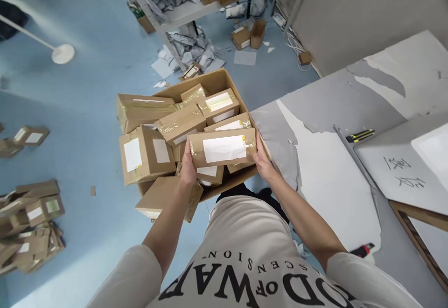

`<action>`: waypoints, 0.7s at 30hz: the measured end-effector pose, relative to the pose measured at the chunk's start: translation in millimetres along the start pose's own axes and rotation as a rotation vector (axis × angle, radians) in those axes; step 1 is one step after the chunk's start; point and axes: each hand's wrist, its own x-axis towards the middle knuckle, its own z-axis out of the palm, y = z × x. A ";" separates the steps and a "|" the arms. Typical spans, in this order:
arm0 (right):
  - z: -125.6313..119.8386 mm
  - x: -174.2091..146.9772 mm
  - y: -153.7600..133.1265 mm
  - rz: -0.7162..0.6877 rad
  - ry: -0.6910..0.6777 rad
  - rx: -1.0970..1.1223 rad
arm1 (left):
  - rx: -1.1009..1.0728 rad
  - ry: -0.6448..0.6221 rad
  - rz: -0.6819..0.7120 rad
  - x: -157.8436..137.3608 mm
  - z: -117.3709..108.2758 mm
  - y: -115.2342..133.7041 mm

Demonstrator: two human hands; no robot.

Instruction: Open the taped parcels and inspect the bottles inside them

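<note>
Between my two hands is a long brown cardboard box with a white label and clear tape on its ends. My left hand grips its left end, and my right hand presses on its right end. Under and around it, a large open carton is piled with several taped, labelled cardboard boxes. One bigger box with white labels sticks out over the carton's left side. Another box lies by my left forearm. What supports the carton is hidden.
On the right, a table with torn white covering bears a yellow-black utility knife and a red-black cutter. Ahead stands a metal shelf with grey bags. A heap of boxes lies on the blue floor at left.
</note>
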 end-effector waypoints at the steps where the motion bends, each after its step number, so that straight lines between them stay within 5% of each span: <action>1: -3.7 -4.7 -1.0 0.012 0.019 0.014 | -0.002 -0.046 0.009 0.7 4.4 2.9; 9: -53.1 -70.8 -11.8 -0.014 0.304 0.082 | -0.044 -0.442 -0.104 6.5 77.1 11.2; 15: -102.1 -158.8 -14.9 -0.053 0.637 0.110 | 0.035 -0.740 -0.137 -12.3 172.3 -10.7; 21: -143.5 -259.8 -8.1 -0.139 0.954 0.150 | 0.118 -1.036 -0.218 -63.4 273.2 -54.5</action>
